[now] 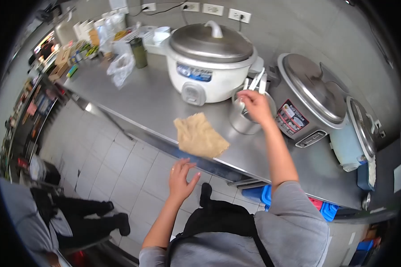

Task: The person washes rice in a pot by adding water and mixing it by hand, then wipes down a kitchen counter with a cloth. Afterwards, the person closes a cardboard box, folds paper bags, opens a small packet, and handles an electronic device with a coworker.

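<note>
My right hand [254, 105] is over a round metal pot [245, 123], its fingers bent together at the rim; whatever they hold is too small to make out. White-handled utensils [256, 80] stand in the pot behind my fingers. My left hand [181, 179] hangs in front of the counter edge with its fingers apart and nothing in it. A crumpled brown cloth [199, 135] lies at the counter's front edge, between my two hands. Behind the pot and to its left stands a large white rice cooker [209, 80] with its metal lid on.
Two more cookers, one grey [294, 102] and one light blue [345, 144], stand on the metal counter [153, 95] at right. A green tumbler [138, 53] and plastic bag [120, 69] are at left. Another person's legs [87, 213] are at lower left.
</note>
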Motion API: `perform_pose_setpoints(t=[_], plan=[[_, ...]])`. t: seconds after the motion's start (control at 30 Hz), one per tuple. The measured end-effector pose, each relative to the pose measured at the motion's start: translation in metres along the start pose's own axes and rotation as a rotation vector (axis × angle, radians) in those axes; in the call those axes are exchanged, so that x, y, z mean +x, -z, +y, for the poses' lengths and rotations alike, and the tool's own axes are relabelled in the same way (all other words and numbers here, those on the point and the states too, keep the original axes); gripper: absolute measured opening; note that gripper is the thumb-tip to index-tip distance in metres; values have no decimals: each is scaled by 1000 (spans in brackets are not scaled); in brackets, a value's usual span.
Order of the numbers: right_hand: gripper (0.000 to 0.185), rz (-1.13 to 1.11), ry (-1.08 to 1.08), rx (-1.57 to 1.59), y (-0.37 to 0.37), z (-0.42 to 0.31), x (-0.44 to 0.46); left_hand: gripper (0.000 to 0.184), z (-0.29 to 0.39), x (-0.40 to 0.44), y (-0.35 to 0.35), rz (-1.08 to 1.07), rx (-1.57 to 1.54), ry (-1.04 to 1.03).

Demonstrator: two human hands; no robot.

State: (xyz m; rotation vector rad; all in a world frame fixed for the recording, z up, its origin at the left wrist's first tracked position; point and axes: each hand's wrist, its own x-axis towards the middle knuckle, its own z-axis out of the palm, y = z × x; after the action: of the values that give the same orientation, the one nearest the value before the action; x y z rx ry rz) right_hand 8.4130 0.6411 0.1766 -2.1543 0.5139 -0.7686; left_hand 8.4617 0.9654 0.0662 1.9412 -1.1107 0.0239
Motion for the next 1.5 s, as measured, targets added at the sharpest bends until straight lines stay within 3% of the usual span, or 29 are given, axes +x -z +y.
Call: perform_pose_setpoints(t=[0.1,0.2,0.3,0.47,0.63,0.73,0.87,0.97,1.1,1.17,1.27,1.37,1.4,1.5], plan=[[22,78,370,-649,56,44,39,53,-16,66,-43,-56,227,-61],[17,-194,572,-1141,67,75,66,74,-46,102,-94,-167,502,77],[19,-189,663,-1288,54,99,83,83,-65,123,-98,-187,543,42],[11,-379,743,-1436,51,97,90,81,-91,160,-80,-276,540,14],[7,-402,796,-1446,56,83,81,79,-103,174,-75,-296,519,-28],[9,-568,739,-1509,52,52,81,81,-104,177,-70,-316,510,-36],[13,-486,695,-1737,50,-10,64,84,-113,189,-73,-341,454,-58],[17,-352,335,-1845,58,-57,34,85,-123,200,-78,-337,466,-70],[5,14,62,-1662,65,-71,-25,89,-124,195,-76,-355,466,-113],[7,160,-308,-1342,60,-33,-72,92,-114,179,-73,-419,406,-109],[14,90,-647,-1001,47,16,-127,95,-71,144,-78,-566,329,-222],[12,295,-645,-821,41,11,-141,96,-15,113,-102,-672,350,-401],[15,399,-460,-797,39,27,-151,96,5,102,-112,-703,377,-464],[19,329,-604,-667,68,21,-179,91,46,68,-158,-716,329,-628]])
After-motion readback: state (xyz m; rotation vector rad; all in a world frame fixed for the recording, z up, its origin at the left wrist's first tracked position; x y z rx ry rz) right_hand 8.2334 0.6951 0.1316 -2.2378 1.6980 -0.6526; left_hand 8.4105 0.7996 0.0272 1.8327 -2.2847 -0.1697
